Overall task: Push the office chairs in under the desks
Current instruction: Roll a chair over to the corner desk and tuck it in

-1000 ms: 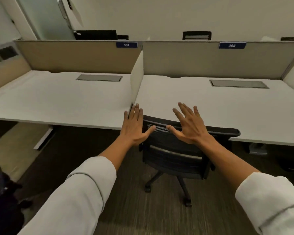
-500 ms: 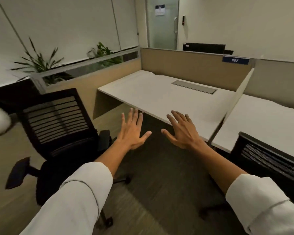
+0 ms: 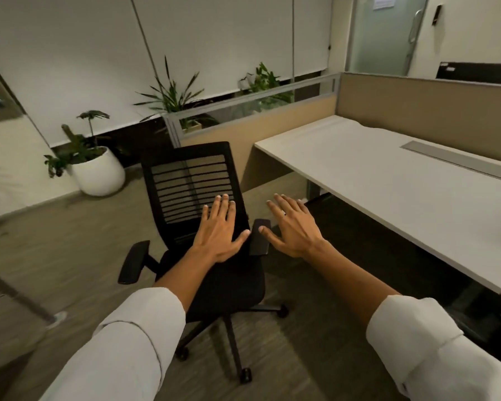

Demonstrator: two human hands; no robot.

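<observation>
Plainly, the black office chair [image 3: 206,227] stands out on the carpet, well clear of the desk [image 3: 388,198] on its right — its seat faces the camera, its slatted back is toward the wall, and its right armrest [image 3: 259,237] is the part nearest the desk edge. Both hands hover over it with fingers spread and nothing gripped: the left hand [image 3: 219,228] shows in front of the lower backrest and seat, the right hand [image 3: 294,227] just past the armrest. Whether either palm touches the chair cannot be told from this angle.

Judging from how it sits, the chair is not lined up with the opening under the desk, so it would need turning first. A push as it stands could drive the armrest into the desk edge, or swing the chair on its wheels [image 3: 245,374] toward the white plant pot [image 3: 99,172] near the wall. A push at one side only would likely spin it rather than roll it straight.
</observation>
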